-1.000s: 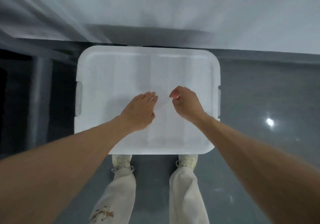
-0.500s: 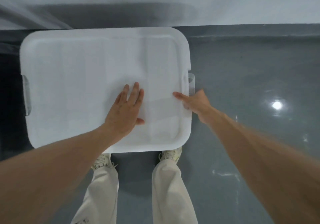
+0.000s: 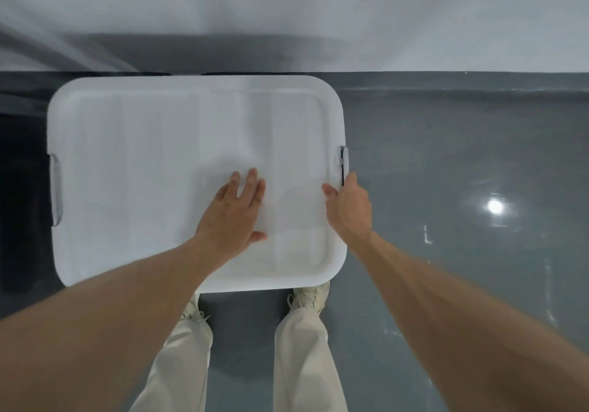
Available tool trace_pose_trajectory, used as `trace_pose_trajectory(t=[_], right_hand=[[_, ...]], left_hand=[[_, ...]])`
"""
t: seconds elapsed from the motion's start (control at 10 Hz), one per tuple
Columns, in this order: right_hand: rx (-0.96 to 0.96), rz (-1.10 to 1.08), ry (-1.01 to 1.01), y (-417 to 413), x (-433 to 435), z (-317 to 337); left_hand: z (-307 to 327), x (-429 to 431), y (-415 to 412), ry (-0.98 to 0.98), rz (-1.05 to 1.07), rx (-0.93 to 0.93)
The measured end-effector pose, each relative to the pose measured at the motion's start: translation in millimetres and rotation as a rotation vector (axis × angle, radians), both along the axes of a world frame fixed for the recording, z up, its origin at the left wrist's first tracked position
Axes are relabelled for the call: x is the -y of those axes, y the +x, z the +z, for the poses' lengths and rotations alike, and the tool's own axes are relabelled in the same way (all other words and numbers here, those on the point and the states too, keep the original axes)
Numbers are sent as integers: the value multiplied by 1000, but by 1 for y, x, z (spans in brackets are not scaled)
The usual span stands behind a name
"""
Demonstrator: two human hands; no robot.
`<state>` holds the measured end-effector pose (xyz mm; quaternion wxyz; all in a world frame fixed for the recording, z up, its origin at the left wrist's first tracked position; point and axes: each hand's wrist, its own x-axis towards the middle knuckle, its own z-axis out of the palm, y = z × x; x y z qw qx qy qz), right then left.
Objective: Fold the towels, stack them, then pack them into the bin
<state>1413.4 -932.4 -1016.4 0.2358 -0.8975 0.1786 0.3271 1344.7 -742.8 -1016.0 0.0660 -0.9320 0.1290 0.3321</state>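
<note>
Head view, the only 1 I have: I'm looking straight down on the bin (image 3: 95,172), white, sitting on the grey floor (image 3: 446,156) right in front of my shoes, its lid (image 3: 159,156) on. No towels visible anywhere, so if they're packed they're hidden under that lid; I can't tell from here.

My left hand (image 3: 234,217) lies flat on the lid right of its centre, fingers (image 3: 251,182) spread and extended, pressing down, gripping nothing. My right hand (image 3: 350,207) is at the bin's right edge, thumb on the lid's rim, the other fingers curled down over the side just below the right latch (image 3: 344,164). Whether they're clamped on the rim I can't tell; they're out of sight.

The bin's long axis runs left to right across my view, with 1 latch at each short end. The right latch sits just beyond my right hand, touching or nearly so. The left latch (image 3: 55,188) is well apart from my left hand, across most of the lid.

My read: this is closing up, so the right latch looks like the next snap, and the right hand is plainly the nearer one.
</note>
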Motion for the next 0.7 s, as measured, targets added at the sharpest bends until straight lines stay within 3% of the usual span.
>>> trace_pose_trajectory(t=[0.3, 0.5, 0.6, 0.7], right_hand=[[21, 167, -233, 5, -16, 6], [-91, 91, -274, 0, -38, 8], [-7, 134, -292, -2, -63, 30], [49, 271, -122, 0, -100, 79]], left_hand=[[-3, -4, 4, -37, -41, -16], [10, -12, 4, -105, 25, -75], [32, -29, 16, -291, 214, -212], [75, -54, 21, -563, 639, -218]])
